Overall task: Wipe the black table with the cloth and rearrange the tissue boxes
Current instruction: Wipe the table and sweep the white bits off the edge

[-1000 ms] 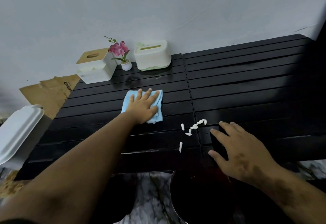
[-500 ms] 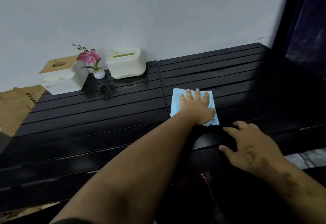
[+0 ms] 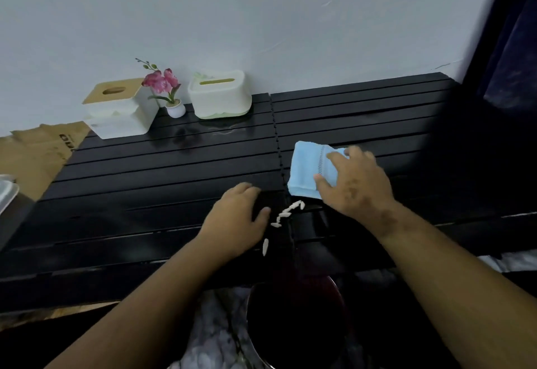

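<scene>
The cloth [image 3: 308,169], soft and light, lies right of center on the table [image 3: 174,165]. The right hand [image 3: 356,182] presses it, fingers apparently spread; grip its folded edge.

Your left hand [image 3: 236,223] sits just left of the frame's centre, palm down, fingers loosely curled, thumb pointing right, gripping nothing. Your right hand [image 3: 356,182] lies right of centre, palm down, fingers spread flat and pointing to the upper left. Both bare forearms come up from the lower edge.
</scene>
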`<state>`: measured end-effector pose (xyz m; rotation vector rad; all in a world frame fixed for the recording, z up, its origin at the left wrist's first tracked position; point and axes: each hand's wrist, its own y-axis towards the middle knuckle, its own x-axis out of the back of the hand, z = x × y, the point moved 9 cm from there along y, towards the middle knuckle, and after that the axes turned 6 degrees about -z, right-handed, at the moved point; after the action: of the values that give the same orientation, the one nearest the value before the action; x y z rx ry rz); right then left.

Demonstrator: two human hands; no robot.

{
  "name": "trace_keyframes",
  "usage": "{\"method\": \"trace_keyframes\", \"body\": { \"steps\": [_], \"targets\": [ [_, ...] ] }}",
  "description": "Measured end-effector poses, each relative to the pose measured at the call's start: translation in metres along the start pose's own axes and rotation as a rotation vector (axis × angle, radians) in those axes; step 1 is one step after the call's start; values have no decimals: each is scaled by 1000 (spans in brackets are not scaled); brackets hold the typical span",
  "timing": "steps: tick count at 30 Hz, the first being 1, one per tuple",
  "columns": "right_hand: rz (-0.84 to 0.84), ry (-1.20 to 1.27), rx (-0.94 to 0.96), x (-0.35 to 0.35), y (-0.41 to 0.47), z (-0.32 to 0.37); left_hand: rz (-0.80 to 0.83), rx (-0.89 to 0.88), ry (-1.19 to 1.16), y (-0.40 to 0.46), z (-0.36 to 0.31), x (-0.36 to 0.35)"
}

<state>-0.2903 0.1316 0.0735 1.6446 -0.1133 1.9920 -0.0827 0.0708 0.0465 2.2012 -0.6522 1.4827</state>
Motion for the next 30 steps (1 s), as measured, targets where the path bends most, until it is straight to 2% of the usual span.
{"method": "trace_keyframes", "body": {
  "steps": [5, 9, 17, 22, 30],
  "targets": [
    [220, -106, -72, -74, 46, 22, -32, 39, 134, -77, 29, 10],
    [331, -127, -44, -98, 53, 12, -63, 47, 175, -102, 43, 5],
    [374, -175, 192, -77, 39, -40, -121, 59, 133, -108, 57, -1],
    [312, -168, 262, -60, -4, -40, -145, 44, 112, -105, 58, -3],
    [352, -146, 292, -67, -21, -17, -146, 36, 135, -103, 58, -4]
  ]
}}
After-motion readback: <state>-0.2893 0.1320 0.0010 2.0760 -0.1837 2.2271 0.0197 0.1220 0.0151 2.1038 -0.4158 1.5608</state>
